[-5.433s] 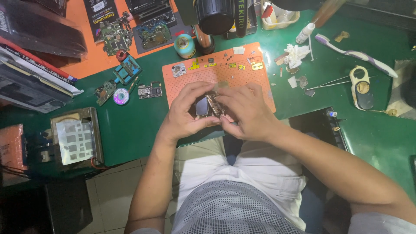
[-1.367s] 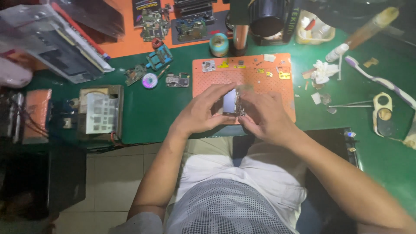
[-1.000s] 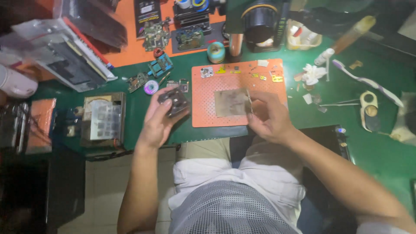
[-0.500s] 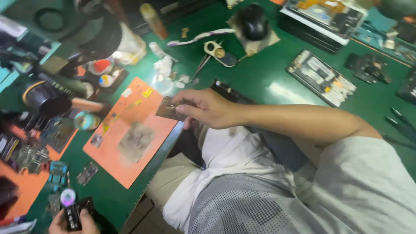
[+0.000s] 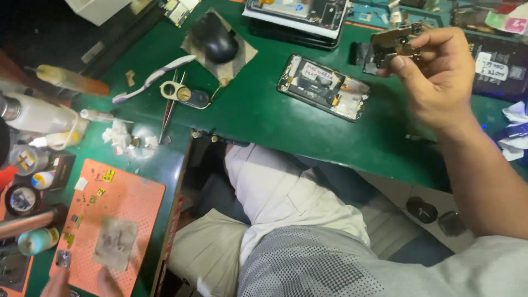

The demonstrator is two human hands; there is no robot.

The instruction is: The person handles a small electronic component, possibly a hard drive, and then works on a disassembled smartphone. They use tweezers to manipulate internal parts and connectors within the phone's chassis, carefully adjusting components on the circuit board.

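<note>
My right hand (image 5: 440, 77) is raised at the upper right, its fingers shut on a small metal-and-circuit phone part (image 5: 393, 44) held above the green bench (image 5: 258, 118). Just left of it an opened phone (image 5: 324, 88) lies flat with its insides showing. Only the fingertips of my left hand (image 5: 82, 280) show at the bottom left edge. They rest at the near end of the orange work mat (image 5: 132, 203), beside a grey thin plate (image 5: 115, 242) and a small square chip (image 5: 63, 258). Whether that hand grips anything is hidden.
A black mouse (image 5: 217, 38), a toothbrush (image 5: 154, 80), tweezers (image 5: 168, 113) and a loupe (image 5: 184, 93) lie at the back left. Bottles and jars (image 5: 33, 165) crowd the left edge. Stacked open phones (image 5: 297, 14) sit at the top, white tissue (image 5: 514, 132) at the right.
The view has swung to the right. My right hand has lifted from the bench edge by the orange mat up to the opened phones, holding a part. My left hand stays low by the mat.
</note>
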